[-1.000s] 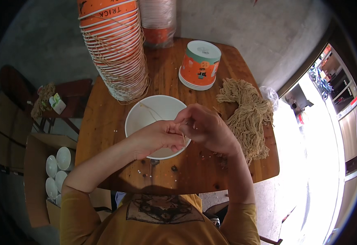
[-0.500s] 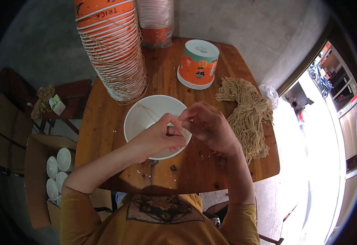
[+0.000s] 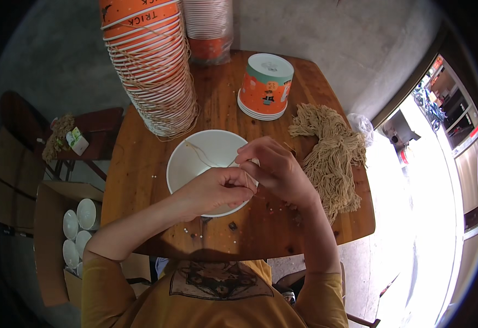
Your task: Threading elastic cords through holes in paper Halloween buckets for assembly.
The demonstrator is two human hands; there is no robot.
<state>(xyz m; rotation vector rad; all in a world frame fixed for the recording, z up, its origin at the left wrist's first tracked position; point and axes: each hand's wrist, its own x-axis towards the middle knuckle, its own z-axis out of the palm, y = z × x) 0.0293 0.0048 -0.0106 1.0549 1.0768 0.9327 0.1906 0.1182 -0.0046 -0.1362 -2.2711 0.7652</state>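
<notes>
A white-lined paper bucket (image 3: 187, 169) stands mouth up in front of me on the wooden table. A thin beige cord (image 3: 199, 152) runs from the far left part of its wall across the opening to my hands. My left hand (image 3: 225, 190) is closed at the bucket's right side, with the cord looped over its fingers. Right beside it, my right hand (image 3: 274, 167) has its thumb and fingers pinched together on the cord; its fingertips partly cover the bucket's right rim. Where the cord passes through the wall there is hidden by my hands.
A tall leaning stack of orange buckets (image 3: 146, 71) with cords is at the far left. Behind it is a bagged stack (image 3: 209, 33). Upturned orange buckets (image 3: 266, 87) stand at the back, a bundle of beige cords (image 3: 332, 158) on the right. A cardboard box (image 3: 50, 235) holds several white-lined containers.
My left hand has shifted slightly to the right and turned, its fingers now curled in more. The right hand has moved a little, still close beside it. The bucket has shifted slightly toward me.
</notes>
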